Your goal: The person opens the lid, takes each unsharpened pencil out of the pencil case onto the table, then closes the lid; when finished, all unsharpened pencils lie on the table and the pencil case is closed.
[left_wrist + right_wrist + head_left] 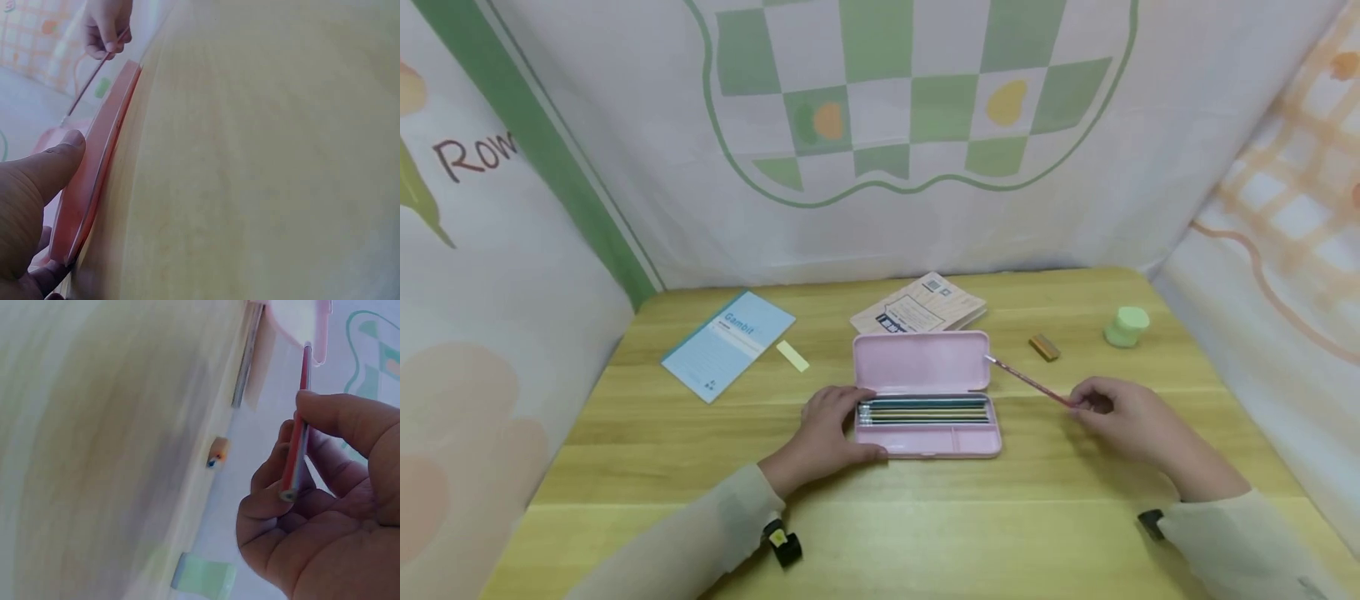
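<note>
A pink pencil case point(927, 440) lies open at the table's middle, its lid point(921, 362) tipped back, with several pencils point(922, 410) in a row inside. My left hand point(835, 429) grips the case's left end, thumb on the front wall point(94, 181) and fingers over the rim. My right hand point(1123, 412) pinches the near end of a red pencil point(1028, 382) between thumb and fingers. That pencil point(299, 434) slants up-left, and its far tip hovers by the lid's right edge.
A light blue booklet point(727, 342) and a yellow slip point(792, 355) lie at the back left. A tan booklet point(919, 306) sits behind the case. A small brown eraser point(1044, 347) and a green round object point(1126, 326) rest at the back right. Fabric walls enclose the wooden table point(880, 517).
</note>
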The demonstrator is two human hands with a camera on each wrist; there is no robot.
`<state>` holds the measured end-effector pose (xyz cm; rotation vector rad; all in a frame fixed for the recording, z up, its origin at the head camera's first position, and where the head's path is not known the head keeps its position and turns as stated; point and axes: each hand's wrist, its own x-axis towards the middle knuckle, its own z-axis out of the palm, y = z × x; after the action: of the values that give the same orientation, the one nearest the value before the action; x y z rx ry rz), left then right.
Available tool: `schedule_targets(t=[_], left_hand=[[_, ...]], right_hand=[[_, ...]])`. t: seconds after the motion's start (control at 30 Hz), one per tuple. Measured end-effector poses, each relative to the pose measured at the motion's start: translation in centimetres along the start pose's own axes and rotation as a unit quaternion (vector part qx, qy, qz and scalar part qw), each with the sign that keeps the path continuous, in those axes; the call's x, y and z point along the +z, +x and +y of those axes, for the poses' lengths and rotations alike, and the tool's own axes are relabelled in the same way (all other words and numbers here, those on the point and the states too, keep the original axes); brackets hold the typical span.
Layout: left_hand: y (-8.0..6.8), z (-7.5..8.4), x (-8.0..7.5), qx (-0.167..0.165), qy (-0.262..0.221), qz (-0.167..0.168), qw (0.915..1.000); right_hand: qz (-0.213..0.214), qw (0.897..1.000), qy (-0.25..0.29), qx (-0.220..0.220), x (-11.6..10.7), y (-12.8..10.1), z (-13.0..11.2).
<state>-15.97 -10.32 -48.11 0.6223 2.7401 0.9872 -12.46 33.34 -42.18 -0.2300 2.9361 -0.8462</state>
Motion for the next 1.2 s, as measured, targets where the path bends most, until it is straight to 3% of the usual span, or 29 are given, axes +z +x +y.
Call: schedule_targets(t=[0.4,0.67,1.03,1.2], left_hand=[[-0.1,0.0,0.2,0.002,-0.011,-0.002,0.9999],[-0.2,0.1,0.0,0.001,-0.005,0.0,1.0],[-0.1,-0.1,0.0,0.003,-0.005,0.004,1.0],[0.0,-0.1,-0.1,0.004,-0.006,0.002,1.0]], right_hand=[[-0.007,1.0,-0.027,0.012,-0.5,-2.1,2.6],[-0.034,0.998,-0.044,0.042,-0.9,-2.1,4.0],[-0.06,0.995,-0.052,0.055,-0.8,-1.1,4.2],[-0.041,0.996,-0.057,0.046,-0.8,-0.7,3.1]])
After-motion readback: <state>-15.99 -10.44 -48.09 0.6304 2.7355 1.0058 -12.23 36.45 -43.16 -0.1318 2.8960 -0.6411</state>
